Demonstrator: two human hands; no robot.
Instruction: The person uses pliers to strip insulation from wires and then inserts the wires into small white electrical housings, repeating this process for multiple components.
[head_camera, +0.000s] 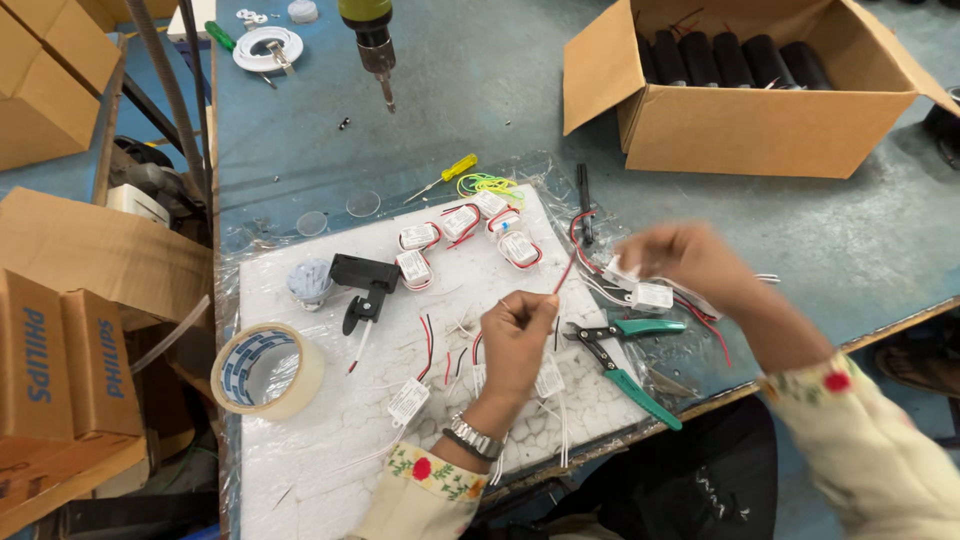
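Two hands – left hand (515, 335) pinching red wire (567, 268) slanting up-right, right hand (680, 258) gripping white module (652, 296).

- A thin red wire (566, 268) is stretching taut and slanted above the white foam sheet, its lower end pinched between fingertips.
- A small white rectangular driver module (652, 296), trailing red and white leads, is sitting just beside the blurred hand.

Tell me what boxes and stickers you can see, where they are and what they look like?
Open brown cardboard box: top right, holding black cylinders.
Brown cartons with blue lettering: left edge.
Plain brown cartons: top left corner.
Small white modules with labels: on the white foam sheet, wired red and white.
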